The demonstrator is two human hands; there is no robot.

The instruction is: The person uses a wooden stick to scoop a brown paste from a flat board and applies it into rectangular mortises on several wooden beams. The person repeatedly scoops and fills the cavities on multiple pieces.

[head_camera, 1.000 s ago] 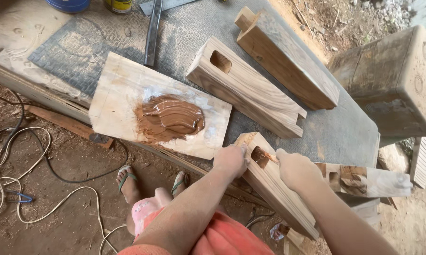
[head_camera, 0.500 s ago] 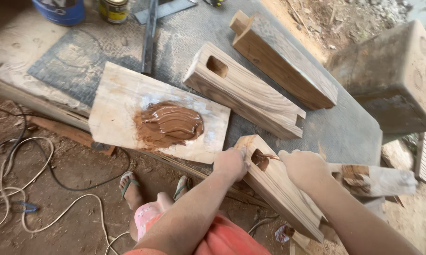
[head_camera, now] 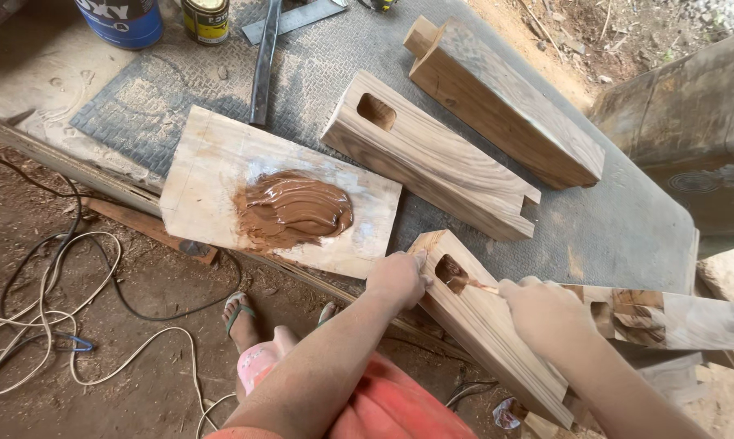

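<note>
Here, the view looks down from head height over a workbench and the person's two forearms.

- Left hand [head_camera: 397, 279]: curled shut around the near upper end of a wooden block [head_camera: 497, 337], fingers wrapped over its edge, holding it steady.
- Wooden block: a long squared timber lying at the bench's front edge, running down and to the right; a rectangular mortise [head_camera: 450, 272] is cut near its upper end, and brown paste shows inside the hole.
- Right hand [head_camera: 543, 313]: closed in a fist around a thin stick [head_camera: 482, 285], whose tip reaches into the mortise. How much of the stick lies within the fist cannot be told.
- Flat board [head_camera: 212, 175]: pale, lying left of the block on the bench, carrying a mound of brown filler paste [head_camera: 292, 209] at its middle.
- Second block [head_camera: 432, 158]: a similar timber with its own mortise, lying just beyond the hands, apart from the held block.
- Third block [head_camera: 505, 102]: darker, with a tenon at its far end, set further back and nearly parallel to the second.
- Bench top [head_camera: 627, 228]: grey patterned metal sheet.
- Two tins [head_camera: 204, 18] stand at the far left edge beside a dark metal bar [head_camera: 263, 69].
- Cables [head_camera: 66, 325] trail over the dirt floor at left; a sandalled foot [head_camera: 238, 313] shows below the board.
</note>
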